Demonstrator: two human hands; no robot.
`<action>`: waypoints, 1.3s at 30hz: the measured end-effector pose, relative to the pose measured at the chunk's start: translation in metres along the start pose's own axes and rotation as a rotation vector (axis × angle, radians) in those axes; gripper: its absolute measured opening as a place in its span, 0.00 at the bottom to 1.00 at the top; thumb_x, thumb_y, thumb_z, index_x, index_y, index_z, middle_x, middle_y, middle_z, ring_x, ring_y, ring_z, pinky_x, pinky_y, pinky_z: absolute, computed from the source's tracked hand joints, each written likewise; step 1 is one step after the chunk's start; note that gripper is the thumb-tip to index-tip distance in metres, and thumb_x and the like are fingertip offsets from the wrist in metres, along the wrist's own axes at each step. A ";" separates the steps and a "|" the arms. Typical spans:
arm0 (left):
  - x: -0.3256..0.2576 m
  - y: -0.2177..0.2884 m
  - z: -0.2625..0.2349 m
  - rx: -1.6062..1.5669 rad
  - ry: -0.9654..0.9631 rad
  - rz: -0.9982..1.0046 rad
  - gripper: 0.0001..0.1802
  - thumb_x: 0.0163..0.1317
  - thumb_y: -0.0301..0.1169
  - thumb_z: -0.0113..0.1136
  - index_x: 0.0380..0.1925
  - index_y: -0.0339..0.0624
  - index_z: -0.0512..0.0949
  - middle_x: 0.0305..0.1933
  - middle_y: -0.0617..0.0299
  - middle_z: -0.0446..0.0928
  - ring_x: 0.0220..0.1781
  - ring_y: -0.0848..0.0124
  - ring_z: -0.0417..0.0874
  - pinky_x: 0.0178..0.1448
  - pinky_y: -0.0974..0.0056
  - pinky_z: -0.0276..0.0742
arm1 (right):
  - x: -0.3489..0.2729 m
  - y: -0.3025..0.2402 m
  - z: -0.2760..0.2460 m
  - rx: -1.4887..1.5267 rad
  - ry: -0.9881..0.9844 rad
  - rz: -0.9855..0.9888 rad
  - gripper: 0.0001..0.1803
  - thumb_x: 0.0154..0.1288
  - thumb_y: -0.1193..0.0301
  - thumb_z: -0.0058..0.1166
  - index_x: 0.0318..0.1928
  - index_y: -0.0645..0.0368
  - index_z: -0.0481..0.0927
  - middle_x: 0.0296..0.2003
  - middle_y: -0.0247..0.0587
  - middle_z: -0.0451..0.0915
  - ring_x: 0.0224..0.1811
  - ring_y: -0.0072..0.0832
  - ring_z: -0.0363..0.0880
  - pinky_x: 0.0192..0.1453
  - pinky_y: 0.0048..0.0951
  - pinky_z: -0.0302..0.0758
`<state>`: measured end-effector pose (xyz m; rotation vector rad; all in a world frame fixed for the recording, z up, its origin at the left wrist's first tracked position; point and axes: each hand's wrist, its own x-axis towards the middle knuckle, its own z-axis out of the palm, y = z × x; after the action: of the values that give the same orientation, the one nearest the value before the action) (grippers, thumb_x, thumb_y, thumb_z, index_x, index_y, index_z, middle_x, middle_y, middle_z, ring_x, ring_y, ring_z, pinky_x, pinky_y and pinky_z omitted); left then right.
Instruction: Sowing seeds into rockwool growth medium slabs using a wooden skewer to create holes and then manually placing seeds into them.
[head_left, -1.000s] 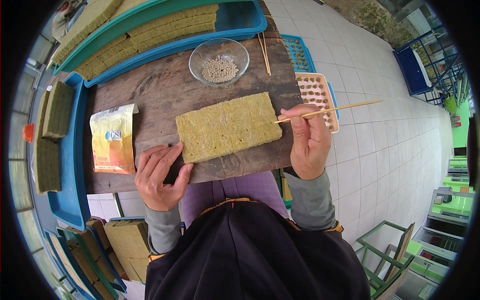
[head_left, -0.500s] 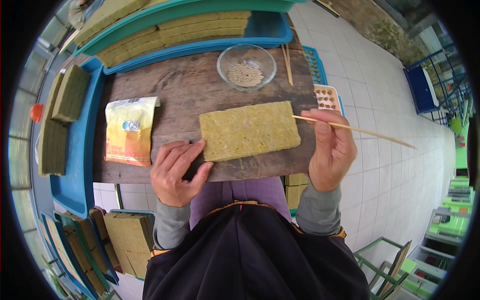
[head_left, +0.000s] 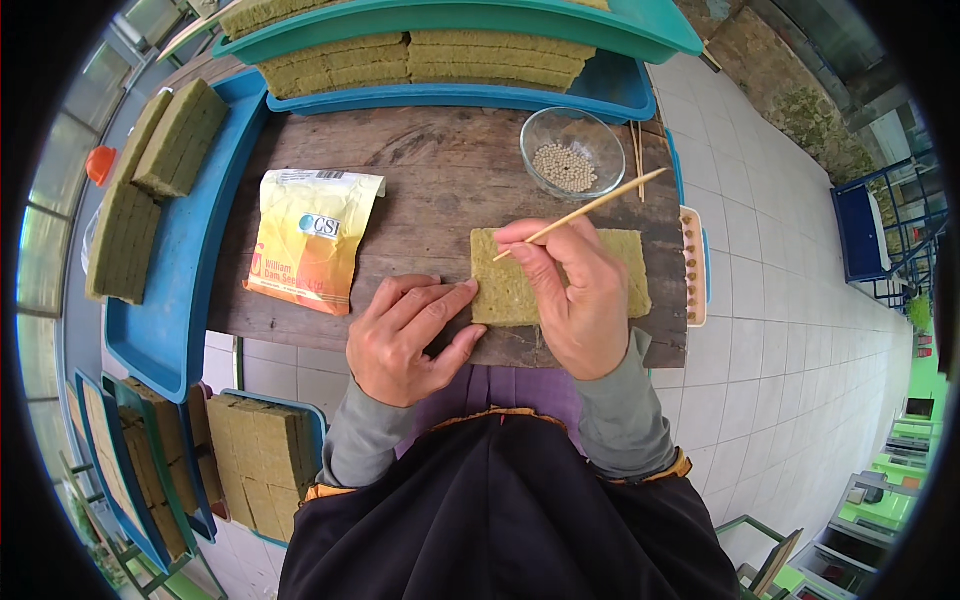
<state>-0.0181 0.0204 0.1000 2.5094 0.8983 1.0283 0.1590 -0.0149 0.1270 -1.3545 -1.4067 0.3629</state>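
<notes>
A yellowish-brown rock wool slab (head_left: 505,297) lies flat near the front edge of the wooden table. My left hand (head_left: 405,342) rests at its left edge, thumb and index finger apart, their tips touching the slab. Above the slab, my right hand (head_left: 578,305) pinches a thin wooden stick (head_left: 605,202) between thumb and fingers. The stick slants, one end low over the slab's upper left part, the other up to the right. Whether the low tip touches the slab I cannot tell. My right hand covers the slab's middle.
A glass bowl (head_left: 533,165) of pale round seeds stands beyond the slab, with more sticks (head_left: 637,160) beside it. Left lies a yellow-orange packet (head_left: 290,255). Blue trays (head_left: 215,200) with rock wool blocks (head_left: 180,140) border the table. A green tray (head_left: 480,40) sits at the back.
My right hand has moved left from beyond the slab's right end to over it, with the stick now tilted up to the right. My left hand stays at the slab's left edge.
</notes>
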 end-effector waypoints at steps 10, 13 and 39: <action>0.001 0.001 0.001 -0.012 0.010 0.000 0.24 0.38 0.29 0.75 0.40 0.40 0.85 0.36 0.59 0.83 0.42 0.60 0.81 0.47 0.61 0.79 | -0.002 0.002 0.002 -0.087 -0.040 -0.001 0.06 0.62 0.75 0.59 0.40 0.58 0.83 0.35 0.35 0.83 0.35 0.35 0.75 0.37 0.32 0.74; 0.002 0.002 0.001 -0.008 0.010 -0.005 0.24 0.38 0.29 0.75 0.40 0.41 0.85 0.36 0.59 0.83 0.42 0.60 0.81 0.46 0.61 0.79 | -0.002 0.002 0.002 -0.117 -0.043 -0.026 0.06 0.62 0.76 0.59 0.40 0.57 0.83 0.35 0.35 0.83 0.35 0.35 0.75 0.37 0.33 0.75; 0.002 0.001 0.001 -0.003 0.002 -0.006 0.23 0.40 0.29 0.75 0.41 0.40 0.85 0.37 0.58 0.84 0.42 0.59 0.82 0.47 0.60 0.79 | 0.002 0.008 -0.002 -0.080 -0.065 -0.066 0.04 0.61 0.76 0.60 0.37 0.59 0.83 0.33 0.34 0.83 0.34 0.33 0.73 0.36 0.30 0.75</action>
<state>-0.0155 0.0207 0.1012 2.5019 0.9041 1.0299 0.1657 -0.0116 0.1225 -1.3673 -1.5300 0.3128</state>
